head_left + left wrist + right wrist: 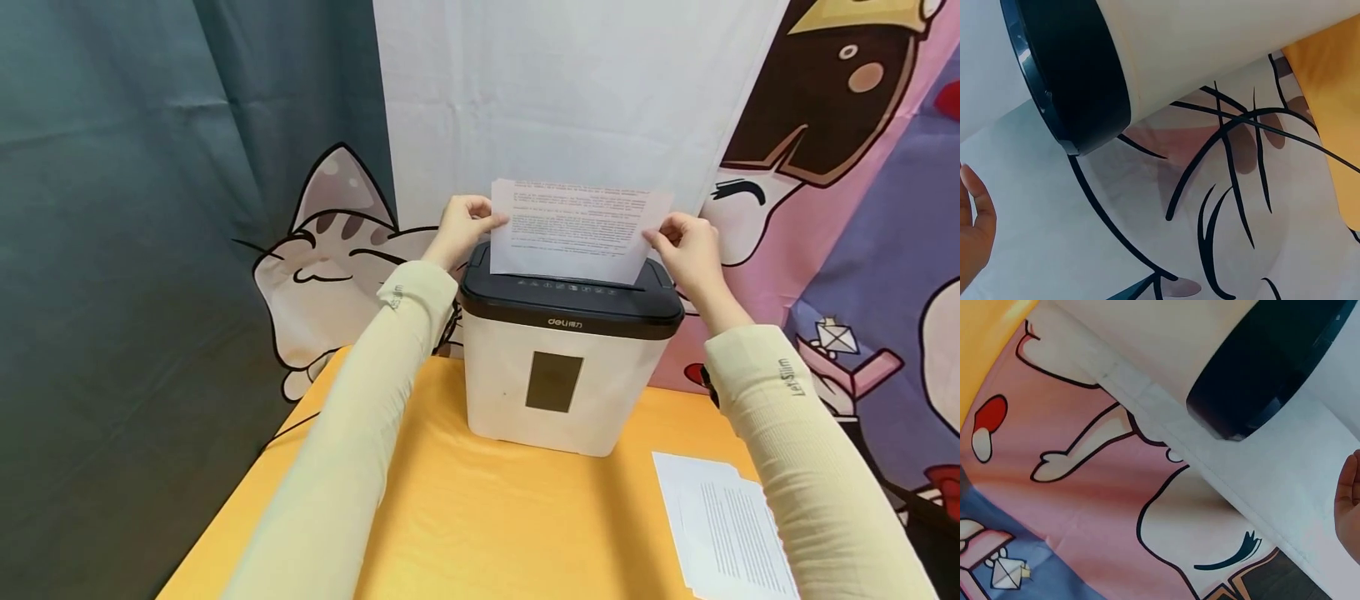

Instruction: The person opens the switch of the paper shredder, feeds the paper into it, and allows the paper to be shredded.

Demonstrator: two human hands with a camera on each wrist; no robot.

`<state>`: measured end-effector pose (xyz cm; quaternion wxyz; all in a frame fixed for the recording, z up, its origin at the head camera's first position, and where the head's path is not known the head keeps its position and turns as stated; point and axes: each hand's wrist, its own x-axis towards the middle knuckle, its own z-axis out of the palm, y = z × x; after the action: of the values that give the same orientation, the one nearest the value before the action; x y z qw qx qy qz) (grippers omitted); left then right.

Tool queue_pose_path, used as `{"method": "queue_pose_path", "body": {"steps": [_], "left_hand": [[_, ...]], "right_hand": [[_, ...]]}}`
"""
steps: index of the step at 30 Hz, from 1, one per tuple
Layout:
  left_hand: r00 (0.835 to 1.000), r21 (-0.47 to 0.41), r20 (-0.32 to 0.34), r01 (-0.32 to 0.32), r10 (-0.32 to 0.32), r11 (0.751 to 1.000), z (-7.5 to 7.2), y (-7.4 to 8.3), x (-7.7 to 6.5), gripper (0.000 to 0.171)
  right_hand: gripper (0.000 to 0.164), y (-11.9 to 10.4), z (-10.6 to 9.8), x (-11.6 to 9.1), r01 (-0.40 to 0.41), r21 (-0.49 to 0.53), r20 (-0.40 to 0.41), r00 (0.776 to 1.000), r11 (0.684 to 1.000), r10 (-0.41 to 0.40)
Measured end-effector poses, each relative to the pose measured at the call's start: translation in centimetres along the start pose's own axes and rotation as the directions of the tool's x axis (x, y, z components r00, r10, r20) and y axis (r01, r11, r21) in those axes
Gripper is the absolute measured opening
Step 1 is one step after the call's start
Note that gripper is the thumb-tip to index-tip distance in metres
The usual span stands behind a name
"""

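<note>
A printed sheet of paper [577, 237] stands upright over the slot in the black lid [525, 293] of a white paper shredder [495, 375]. Its lower edge meets the slot. My left hand [463, 227] pinches the sheet's left edge between thumb and fingers. On the opposite side, my right hand [688, 250] pinches the right edge. In the left wrist view only part of the left hand [977, 222] shows, beside the shredder's dark lid [1069, 75]. The right wrist view catches a piece of the right hand [1349, 509] at its border.
The shredder stands on a yellow-covered table [480, 517]. Several printed sheets [731, 533] lie at the front right, near my right forearm. A thin black cord [294, 427] runs over the table's left edge. Cartoon-printed curtains [330, 275] hang close behind.
</note>
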<state>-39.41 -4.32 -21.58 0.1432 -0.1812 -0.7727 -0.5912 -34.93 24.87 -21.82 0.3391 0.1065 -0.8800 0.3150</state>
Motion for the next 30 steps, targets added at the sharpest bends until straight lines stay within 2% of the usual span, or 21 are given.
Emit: {"method": "queue_pose_path", "body": {"steps": [9,13,19,25,30], "left_hand": [[1.0,0.011,-0.003,-0.031,0.031,0.999,0.2,-0.4,0.0,0.013],[0.999,0.044,0.004,-0.043,0.043,0.998,0.4,-0.5,0.1,0.013],[0.999,0.111,0.015,-0.037,0.035,0.993,0.7,-0.8,-0.2,0.016],[0.999,0.082,0.022,-0.032,0.031,0.996,0.8,-1.3,-0.6,0.015],[0.999,0.118,0.03,-0.026,0.023,0.993,1.0,-2.0,-0.9,0.016]], "right_hand": [[0.017,0.3,0.1,0.0,0.004,-0.007,0.005,1.0,1.0,-0.004],[0.019,0.4,0.0,-0.2,-0.006,-0.006,0.011,1.0,1.0,0.006],[0.02,0.9,0.0,-0.8,-0.012,-0.003,0.028,1.0,1.0,0.012],[0.019,1.1,0.2,-1.1,-0.011,0.001,0.06,0.998,1.0,0.011],[0.016,1.5,0.7,-1.5,-0.008,0.001,0.068,0.998,1.0,0.008]]}}
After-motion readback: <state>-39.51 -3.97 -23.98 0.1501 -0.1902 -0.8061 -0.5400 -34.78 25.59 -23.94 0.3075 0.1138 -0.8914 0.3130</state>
